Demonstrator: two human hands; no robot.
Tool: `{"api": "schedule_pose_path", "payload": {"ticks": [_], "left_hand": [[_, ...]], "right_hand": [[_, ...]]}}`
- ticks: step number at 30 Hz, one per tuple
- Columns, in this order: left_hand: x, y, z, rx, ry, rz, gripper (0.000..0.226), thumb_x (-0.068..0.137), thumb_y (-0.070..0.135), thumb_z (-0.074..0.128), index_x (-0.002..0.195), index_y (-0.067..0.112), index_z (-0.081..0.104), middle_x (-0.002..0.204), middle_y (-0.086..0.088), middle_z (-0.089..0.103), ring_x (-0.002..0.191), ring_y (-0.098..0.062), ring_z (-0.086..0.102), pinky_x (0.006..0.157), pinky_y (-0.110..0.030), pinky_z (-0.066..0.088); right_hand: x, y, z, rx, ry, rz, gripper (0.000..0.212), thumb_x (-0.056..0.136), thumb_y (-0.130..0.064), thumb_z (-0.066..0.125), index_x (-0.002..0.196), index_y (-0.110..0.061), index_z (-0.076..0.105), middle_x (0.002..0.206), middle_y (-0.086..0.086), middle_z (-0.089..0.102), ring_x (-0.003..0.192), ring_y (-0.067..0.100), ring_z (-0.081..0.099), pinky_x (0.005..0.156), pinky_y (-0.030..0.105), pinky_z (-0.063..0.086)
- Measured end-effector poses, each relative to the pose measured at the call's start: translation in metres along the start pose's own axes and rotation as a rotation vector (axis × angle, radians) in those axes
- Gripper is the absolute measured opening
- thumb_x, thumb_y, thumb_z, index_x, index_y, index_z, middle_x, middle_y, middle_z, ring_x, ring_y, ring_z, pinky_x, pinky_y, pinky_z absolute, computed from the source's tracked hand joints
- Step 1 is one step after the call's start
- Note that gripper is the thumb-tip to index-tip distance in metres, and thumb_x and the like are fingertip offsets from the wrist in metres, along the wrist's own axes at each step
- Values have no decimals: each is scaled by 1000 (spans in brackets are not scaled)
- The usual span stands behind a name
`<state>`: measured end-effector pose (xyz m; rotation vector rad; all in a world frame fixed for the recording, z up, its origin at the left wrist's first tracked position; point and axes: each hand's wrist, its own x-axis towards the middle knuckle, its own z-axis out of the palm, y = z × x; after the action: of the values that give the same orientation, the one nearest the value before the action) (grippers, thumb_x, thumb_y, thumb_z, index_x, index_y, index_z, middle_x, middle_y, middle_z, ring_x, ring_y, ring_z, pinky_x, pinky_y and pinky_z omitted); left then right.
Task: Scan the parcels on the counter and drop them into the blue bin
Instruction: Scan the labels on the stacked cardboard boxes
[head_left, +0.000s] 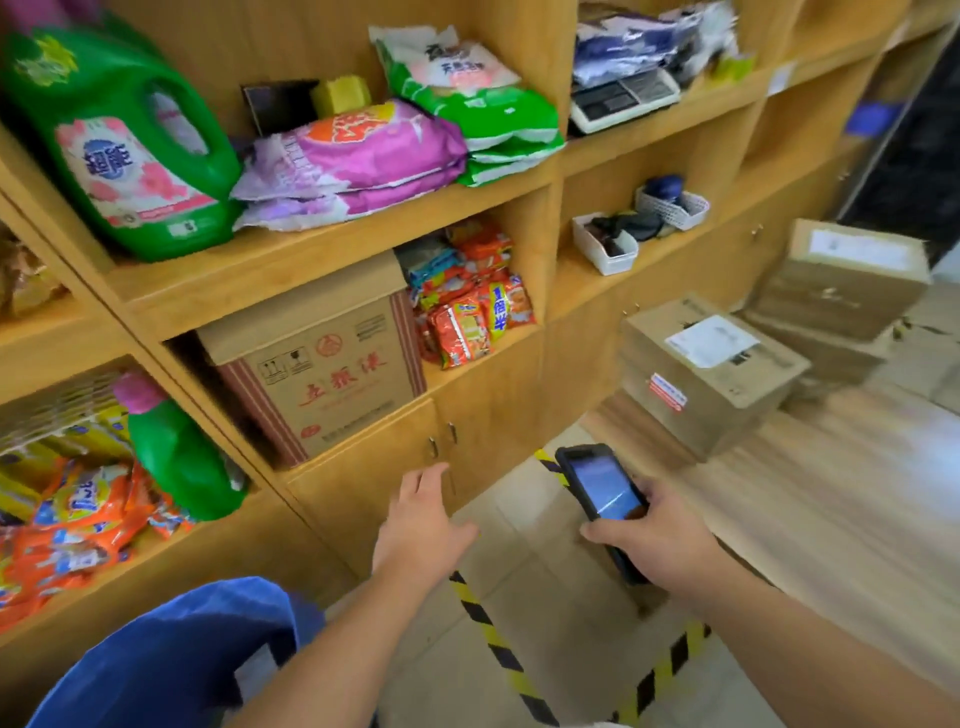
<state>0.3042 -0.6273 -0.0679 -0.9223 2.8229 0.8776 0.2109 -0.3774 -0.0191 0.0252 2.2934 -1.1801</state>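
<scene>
Between parcels, it looks like. The right hand (655, 540) is gripping a handheld scanner (602, 501), fingers wrapped round its lower body, screen lit and facing up. The left hand (423, 519) is hanging released, fingers spread and holding nothing, hovering in front of the cabinet doors (441, 452) below the shelving (332, 244).

The blue bin (171, 654) is sitting at lower left, beside the left forearm; only its rim and part of the inside are showing, and I cannot tell what is in it. Cardboard parcels are lying on the wooden desk (831, 493) to the right: a labelled box (711, 374) nearest, a bigger stack of boxes (841, 280) behind it. All are well apart from both hands.

Judgement: the step in hand is going for the next parcel. The next move calls for turning right, reaching the free left hand to the labelled box, aiming the scanner at its white label, then carrying the box back over to the bin. The frame is motion-blurred.
</scene>
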Motion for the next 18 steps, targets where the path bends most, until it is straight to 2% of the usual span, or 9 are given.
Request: {"api": "schedule_pose_path", "payload": {"ticks": [2,4,8,10,11,14,18], "left_hand": [[9,28,13,11,-21,40,80,88,41,67,158,36,28,155,11,32,140,-17,39,104,-41,50],[17,57,27,32,-44,96,80,88,40,67,158,36,29,156,11,32,141,-16,39,106,-38,48],[36,98,45,61,-85,184,83,84,41,68,158,35,31,155,11,33,139,-16,42,105,-39,49],[46,116,53,82,-101,223,84,83,42,68,157,36,31,155,11,33,137,-16,44,103,-40,51],[50,125,57,92,-107,243,82,83,41,68,157,36,31,155,11,33,137,-16,44,102,-41,52],[66,150,70,102,-127,294,77,86,39,67,155,36,33,153,11,34,137,-17,43,100,-40,52],[102,175,87,98,-164,353,74,88,38,67,155,33,36,150,9,38,137,-17,42,101,-35,48]], "right_hand": [[2,12,-25,22,37,19,57,76,-32,89,121,-22,56,96,-1,67,79,15,66,51,23,45],[4,25,-51,44,94,45,59,75,-34,90,121,-23,55,96,-2,67,79,15,67,53,25,48],[9,45,-85,85,190,114,71,59,-45,92,117,-27,56,99,1,71,85,24,74,74,45,65],[13,54,-100,130,232,131,78,49,-49,91,116,-27,57,99,2,71,85,25,75,75,49,66],[16,57,-105,146,250,140,79,49,-47,91,117,-25,58,100,2,70,85,25,74,74,48,66],[23,63,-121,146,284,174,68,67,-35,93,123,-20,56,97,1,68,79,21,72,67,40,63],[46,67,-133,150,314,225,65,71,-31,92,123,-19,56,93,3,70,74,21,73,66,44,63]]}}
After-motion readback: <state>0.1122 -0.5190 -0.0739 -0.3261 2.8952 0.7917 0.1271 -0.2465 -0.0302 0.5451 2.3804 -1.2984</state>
